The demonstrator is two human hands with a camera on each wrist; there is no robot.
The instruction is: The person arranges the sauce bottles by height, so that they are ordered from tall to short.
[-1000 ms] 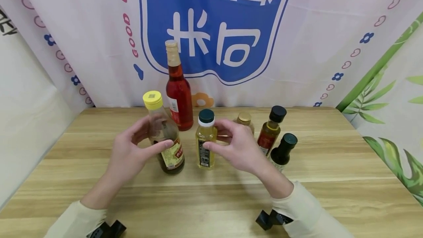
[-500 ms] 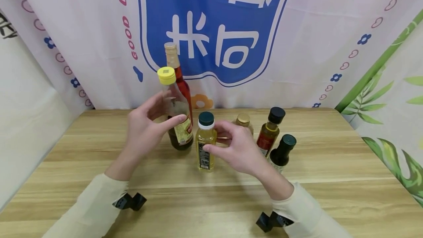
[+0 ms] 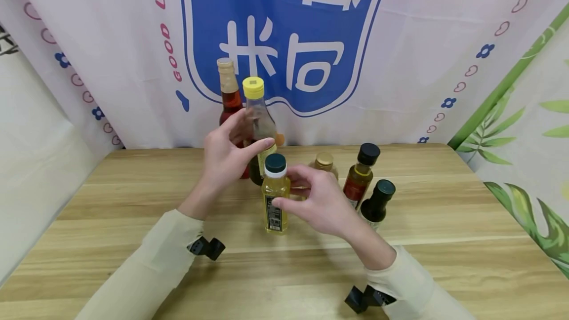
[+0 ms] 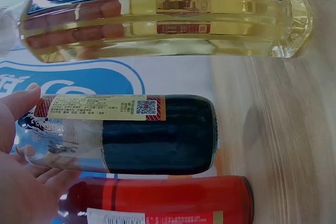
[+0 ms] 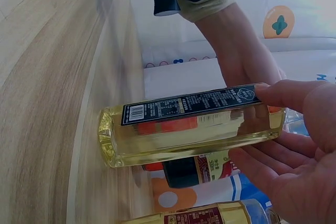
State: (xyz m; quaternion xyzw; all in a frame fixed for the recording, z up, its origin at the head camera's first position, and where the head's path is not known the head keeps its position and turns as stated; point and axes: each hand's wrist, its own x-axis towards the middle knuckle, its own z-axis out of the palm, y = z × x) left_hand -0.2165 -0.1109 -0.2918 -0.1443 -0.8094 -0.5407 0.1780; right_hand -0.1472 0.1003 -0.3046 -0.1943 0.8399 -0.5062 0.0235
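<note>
My left hand (image 3: pixel 224 154) grips a dark sauce bottle (image 3: pixel 262 125) with a yellow cap, thumb on one side and fingers behind. In the left wrist view a gap shows between this bottle's base and the wooden table (image 4: pixel 283 150), and a shadow lies beside it. My right hand (image 3: pixel 322 201) holds a square bottle of yellow oil (image 3: pixel 276 214) with a dark green cap, standing upright in front of the sauce bottle and partly covering it. A tall bottle of red liquid (image 3: pixel 228 102) stands behind my left hand, which hides part of it.
Right of my right hand stand a gold-capped bottle (image 3: pixel 324 159), partly hidden, a black-capped bottle (image 3: pixel 357 181) and a small dark bottle (image 3: pixel 375 206) with a green cap. A printed curtain (image 3: pixel 413 63) hangs behind the table's back edge.
My left hand has carried the sauce bottle back and to the right, from the front left of the red bottle to its right side. The right hand and the oil bottle have stayed put.
</note>
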